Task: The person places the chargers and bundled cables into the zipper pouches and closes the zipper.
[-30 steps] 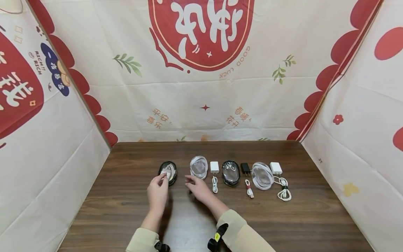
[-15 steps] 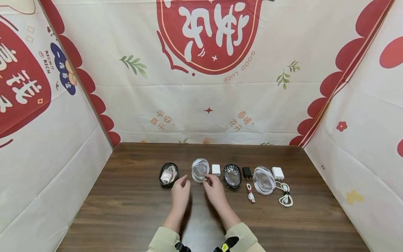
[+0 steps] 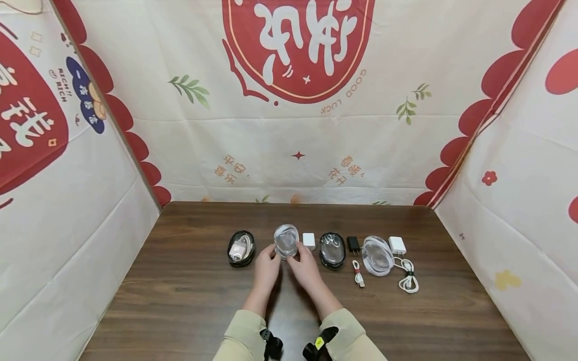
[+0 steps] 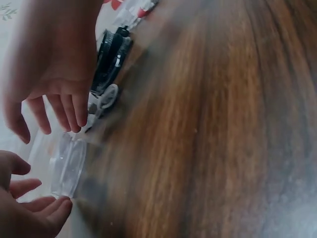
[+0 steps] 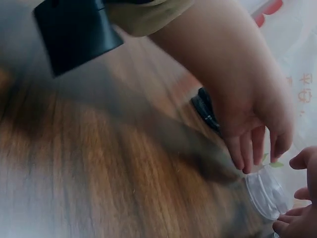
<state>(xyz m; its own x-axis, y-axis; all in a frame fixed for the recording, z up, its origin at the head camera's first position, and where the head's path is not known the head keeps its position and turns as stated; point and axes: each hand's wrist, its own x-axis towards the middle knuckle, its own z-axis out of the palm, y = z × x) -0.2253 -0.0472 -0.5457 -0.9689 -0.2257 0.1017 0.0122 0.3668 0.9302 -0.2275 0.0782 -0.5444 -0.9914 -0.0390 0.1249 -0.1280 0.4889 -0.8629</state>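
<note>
A clear oval plastic case (image 3: 286, 239) with pale edges lies on the table between both hands. My left hand (image 3: 266, 268) touches its near left side, fingers loosely bent. At its near right side, the fingertips of my right hand (image 3: 307, 268) meet the rim. In the left wrist view, the clear case (image 4: 68, 166) has left fingertips at one end and right fingertips right at the other. The right wrist view shows the same case (image 5: 267, 193) between the two sets of fingers. A white charger plug (image 3: 309, 240) sits just beyond the right hand.
To the left lies a black-edged oval case (image 3: 241, 248) with a white plug and cable inside. Rightward stand another black-edged case (image 3: 332, 250), a black plug (image 3: 353, 244), a white cable (image 3: 358, 274), another clear case (image 3: 378, 255), a white plug (image 3: 397, 245) and a tied cable (image 3: 409, 277).
My left hand has moved right, away from the filled black-edged case, to the clear case. My right hand has crossed from that case's left to its right side.
</note>
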